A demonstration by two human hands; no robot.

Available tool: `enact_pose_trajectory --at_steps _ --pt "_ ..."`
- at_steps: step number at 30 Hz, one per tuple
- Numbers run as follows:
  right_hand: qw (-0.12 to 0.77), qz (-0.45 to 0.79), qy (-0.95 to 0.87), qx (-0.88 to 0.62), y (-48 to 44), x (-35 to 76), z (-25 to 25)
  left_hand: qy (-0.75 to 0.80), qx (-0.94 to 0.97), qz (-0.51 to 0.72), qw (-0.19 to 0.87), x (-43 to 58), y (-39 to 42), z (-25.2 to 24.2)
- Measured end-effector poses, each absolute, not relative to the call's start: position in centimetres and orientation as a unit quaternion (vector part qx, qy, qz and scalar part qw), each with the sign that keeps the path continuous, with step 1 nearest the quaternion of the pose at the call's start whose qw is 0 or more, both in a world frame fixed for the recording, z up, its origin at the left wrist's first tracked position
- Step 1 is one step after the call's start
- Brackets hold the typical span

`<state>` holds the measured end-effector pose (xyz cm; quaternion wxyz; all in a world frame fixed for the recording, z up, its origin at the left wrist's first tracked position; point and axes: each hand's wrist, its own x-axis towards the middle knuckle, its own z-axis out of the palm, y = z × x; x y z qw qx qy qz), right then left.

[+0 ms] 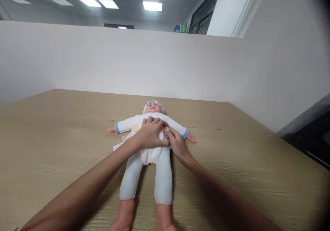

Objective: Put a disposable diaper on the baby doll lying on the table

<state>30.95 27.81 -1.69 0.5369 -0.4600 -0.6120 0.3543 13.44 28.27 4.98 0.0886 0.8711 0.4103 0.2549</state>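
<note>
A baby doll in a white outfit with blue cuffs lies on its back, head away from me and legs toward me. Around its hips is a white diaper with coloured prints. My left hand lies across the doll's belly, fingers bent and thumb apart, gripping the diaper's front near its right side. Close beside it, my right hand pinches the diaper's edge at that side; the fingertips partly hide the spot. On the left, a loose diaper side tab sticks out over the table.
The doll lies on a wide wooden table with a seam across it. A pale partition wall rises behind the far edge. At the right stands something dark beside the table. A green box shows beyond the partition.
</note>
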Motion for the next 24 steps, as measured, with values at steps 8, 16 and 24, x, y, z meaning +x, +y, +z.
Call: enact_pose_trajectory --at_steps 8,16,24 --pt "0.529 0.273 -0.659 -0.460 24.4 31.8 -0.7 0.411 0.873 0.247 0.092 13.2 28.2 5.0" --pt "0.471 0.032 -0.777 -0.416 23.0 32.1 -0.1 0.410 0.874 0.241 0.104 13.1 28.3 5.0" --pt "0.409 -0.035 -0.823 -0.393 23.6 33.7 0.4 0.363 0.862 0.314 0.161 12.2 27.9 5.3"
